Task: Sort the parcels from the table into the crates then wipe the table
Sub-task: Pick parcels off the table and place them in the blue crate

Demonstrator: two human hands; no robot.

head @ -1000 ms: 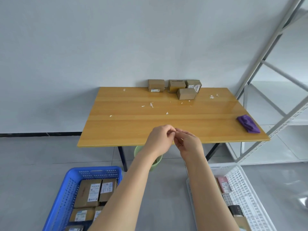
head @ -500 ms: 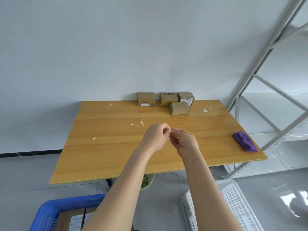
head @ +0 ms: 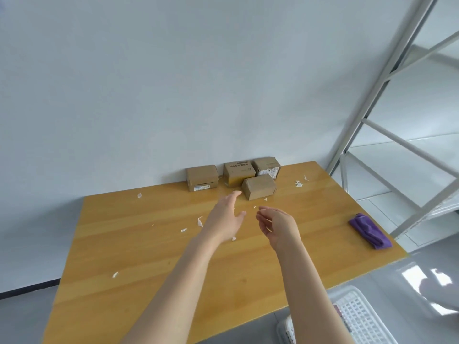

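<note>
We see four brown cardboard parcels at the far edge of the wooden table (head: 149, 256), close to the white wall. Three stand in a row: the left parcel (head: 201, 177) with a small label on its front, the middle parcel (head: 238, 171) with print on its top, and the right parcel (head: 267, 166) with a white label facing us. The fourth parcel (head: 258, 187) sits just in front of the gap between the middle and right ones. Both bare arms reach over the table toward them. The left hand (head: 227, 217) is spread flat with straight fingers, its fingertips near the fourth parcel but apart from it, and it carries nothing. The right hand (head: 278, 224) hangs just beside it, palm turned inward and fingers loosely bent, and we see nothing in it. Small white paper scraps (head: 200, 222) lie scattered over the tabletop. A folded purple cloth (head: 370, 230) rests near the right edge of the table, well apart from both hands. A white crate (head: 360, 316) stands on the floor at lower right, beside the table, and a grey metal rack (head: 387, 135) rises on the right.
</note>
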